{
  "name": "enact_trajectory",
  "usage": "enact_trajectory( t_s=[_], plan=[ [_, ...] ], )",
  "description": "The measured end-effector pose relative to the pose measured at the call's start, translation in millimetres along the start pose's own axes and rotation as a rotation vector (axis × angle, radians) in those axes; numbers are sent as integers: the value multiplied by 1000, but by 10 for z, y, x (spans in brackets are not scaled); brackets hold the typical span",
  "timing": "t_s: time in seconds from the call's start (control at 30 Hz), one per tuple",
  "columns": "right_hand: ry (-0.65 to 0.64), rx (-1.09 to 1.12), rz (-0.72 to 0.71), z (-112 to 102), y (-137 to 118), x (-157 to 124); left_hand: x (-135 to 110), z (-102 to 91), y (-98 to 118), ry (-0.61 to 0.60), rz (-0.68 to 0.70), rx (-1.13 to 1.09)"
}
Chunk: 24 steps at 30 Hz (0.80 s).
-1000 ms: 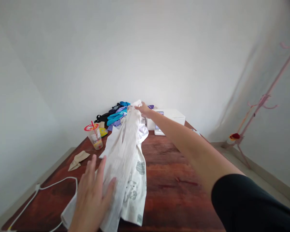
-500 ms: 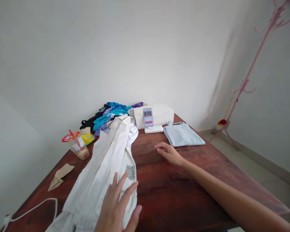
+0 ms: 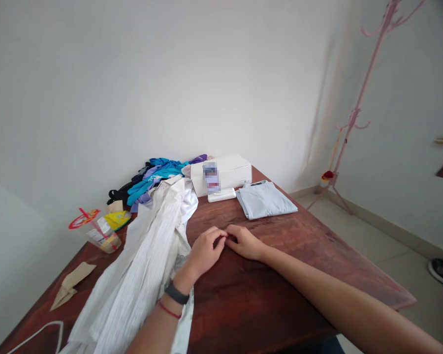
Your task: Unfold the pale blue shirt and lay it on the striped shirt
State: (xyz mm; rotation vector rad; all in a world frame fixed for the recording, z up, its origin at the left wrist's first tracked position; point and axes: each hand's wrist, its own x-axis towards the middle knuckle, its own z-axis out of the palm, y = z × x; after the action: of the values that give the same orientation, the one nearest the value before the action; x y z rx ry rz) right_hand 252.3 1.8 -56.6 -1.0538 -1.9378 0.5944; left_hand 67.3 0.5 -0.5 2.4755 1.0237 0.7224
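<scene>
Well, my left hand (image 3: 205,248) rests on the tabletop (image 3: 243,305) on the near side of the white box (image 3: 229,169). Its fingers are bent into a narrow curl, and their tips meet those of my right hand (image 3: 246,242), which is tucked in the same way. The touching fingers hide the gap between them, so I cannot tell whether anything small is nipped there; nothing shows in either hand. A black band (image 3: 177,293) and a red thread (image 3: 169,310) circle my left wrist.

The shirt (image 3: 143,265) lies just beside my left hand. It is thin, white and finely striped, and runs in a long rumpled strip from the box's left corner towards me. My forearm covers part of it, and its near end is cut off by the lower edge of the view.

The tabletop is dark reddish wood with a worn sheen. The box is plain and oblong. Leaning against its front is a small screen (image 3: 211,178), too blurred to read, on a white stand (image 3: 221,196). Right of the box lies a pale blue folded garment (image 3: 264,199), flat and square-edged. Left of the box sits a heap of clothes (image 3: 155,174), blue, purple and black, its pieces hard to tell apart. Farther left of the box stands a clear plastic cup (image 3: 98,233) with a red lid, and nearer me lies a creased scrap of brown paper (image 3: 72,285).
</scene>
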Motion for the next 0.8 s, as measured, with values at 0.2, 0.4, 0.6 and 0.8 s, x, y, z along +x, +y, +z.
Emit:
enact_trajectory(
  t_s=[0.2,0.4,0.6,0.8],
  plan=[
    [-2,42,43,14,40,1,-99,50,-150,52,6,-114],
    [-35,34,36,23,29,-3,-103,85,-165,106,-38,-119],
    [-69,-9,-11,7,35,-4,-97,93,-223,88,-94,-129],
    [-84,-32,-39,7,64,-19,-110,121,-252,81,-135,-145]
  ],
)
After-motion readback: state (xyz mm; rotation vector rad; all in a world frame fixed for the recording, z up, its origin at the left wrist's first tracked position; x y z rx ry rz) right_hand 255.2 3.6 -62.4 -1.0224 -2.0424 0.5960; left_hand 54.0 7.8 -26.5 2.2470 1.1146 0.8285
